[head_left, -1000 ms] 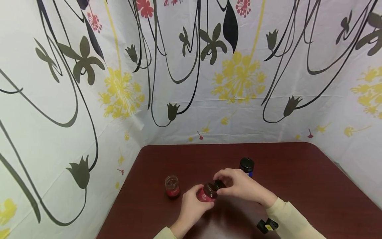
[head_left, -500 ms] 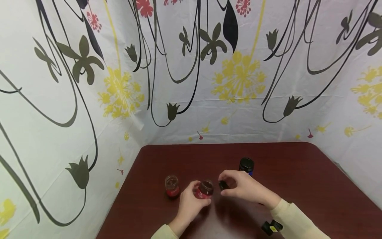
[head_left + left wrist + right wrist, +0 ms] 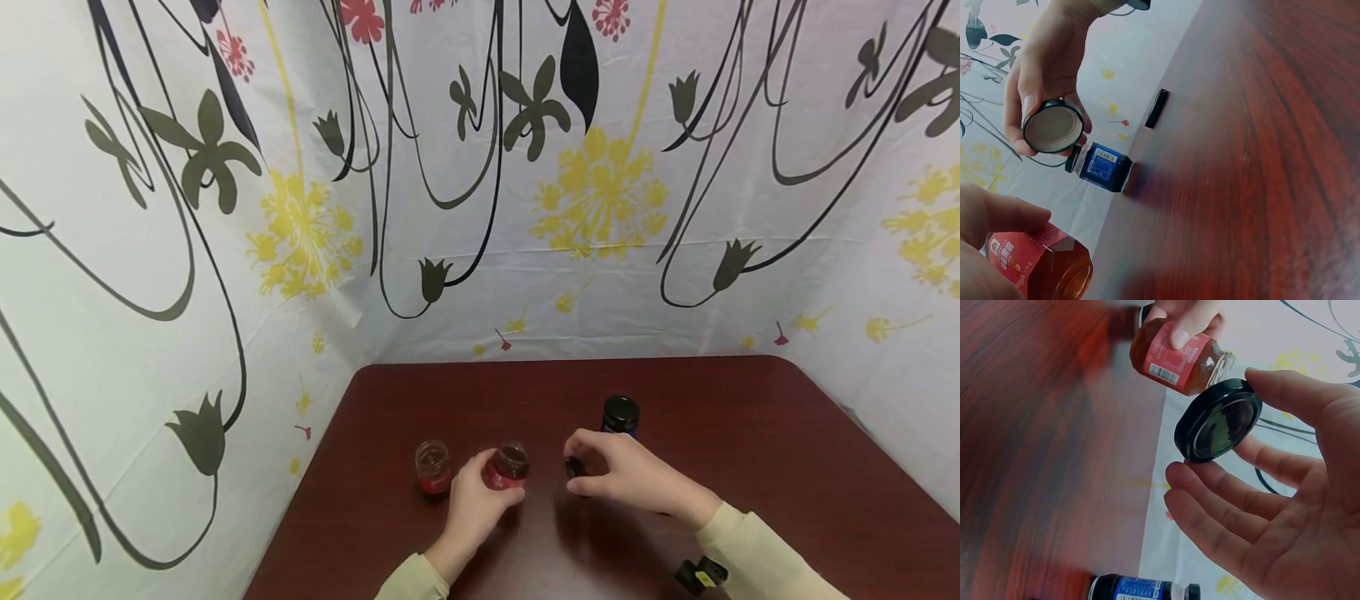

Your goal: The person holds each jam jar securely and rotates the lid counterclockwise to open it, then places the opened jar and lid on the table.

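Note:
My left hand (image 3: 477, 504) grips a glass jar (image 3: 512, 463) with a red label, its uncovered mouth facing up in the head view. In the left wrist view, amber-brown glass shows below that jar's label (image 3: 1015, 256). To the right, my right hand (image 3: 626, 473) pinches a black lid (image 3: 1219, 422) between thumb and fingers. The lid's pale inside (image 3: 1054, 127) shows in the left wrist view. A gap separates lid and jar in the head view. Left of my left hand stands a second red-label jar (image 3: 432, 468), lidless.
Behind my right hand stands a blue-label jar (image 3: 620, 414) with a black lid on. Another black lid (image 3: 1157, 108) lies on the dark red wooden table (image 3: 480, 400). Patterned cloth (image 3: 450, 208) hangs around the back and sides. A small black device (image 3: 701, 575) sits at my right wrist.
The black lid has come away from the jar's mouth as my right hand drew it to the right. My left hand has shifted the jar slightly left and farther back.

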A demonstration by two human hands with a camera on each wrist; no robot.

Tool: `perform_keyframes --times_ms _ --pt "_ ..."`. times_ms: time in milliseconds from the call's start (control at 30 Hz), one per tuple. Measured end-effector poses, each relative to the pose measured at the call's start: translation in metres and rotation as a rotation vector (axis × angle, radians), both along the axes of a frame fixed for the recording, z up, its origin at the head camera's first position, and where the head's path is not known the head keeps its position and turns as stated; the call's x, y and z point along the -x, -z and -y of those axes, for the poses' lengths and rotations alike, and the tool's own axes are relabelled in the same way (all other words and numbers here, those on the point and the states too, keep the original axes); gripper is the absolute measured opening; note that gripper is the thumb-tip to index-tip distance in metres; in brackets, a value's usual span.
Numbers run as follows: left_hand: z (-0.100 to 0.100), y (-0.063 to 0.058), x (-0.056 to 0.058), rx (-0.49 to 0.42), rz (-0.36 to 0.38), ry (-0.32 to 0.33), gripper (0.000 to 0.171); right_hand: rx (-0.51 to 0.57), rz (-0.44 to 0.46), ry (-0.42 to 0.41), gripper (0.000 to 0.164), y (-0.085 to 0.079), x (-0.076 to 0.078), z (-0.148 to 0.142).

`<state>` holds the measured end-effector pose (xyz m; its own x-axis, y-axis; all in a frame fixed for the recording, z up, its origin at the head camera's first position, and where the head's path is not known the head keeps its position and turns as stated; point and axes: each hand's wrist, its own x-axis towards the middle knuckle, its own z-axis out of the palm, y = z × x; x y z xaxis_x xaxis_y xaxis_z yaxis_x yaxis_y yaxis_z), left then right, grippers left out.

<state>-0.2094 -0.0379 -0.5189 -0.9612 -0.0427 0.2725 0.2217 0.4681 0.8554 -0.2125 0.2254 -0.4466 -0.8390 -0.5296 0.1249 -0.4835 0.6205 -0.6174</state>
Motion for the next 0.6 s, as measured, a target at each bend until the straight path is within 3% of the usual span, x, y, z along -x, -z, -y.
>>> perform_keyframes --times_ms 367,600 --pt "0.001 0.004 0.008 -0.033 -0.007 -0.019 0.059 -0.006 -0.055 -0.005 0.03 0.003 -0.003 -0.01" --pt "0.001 0.005 0.011 -0.063 -0.008 -0.03 0.058 0.003 -0.019 -0.005 0.029 0.004 -0.004 -0.014"
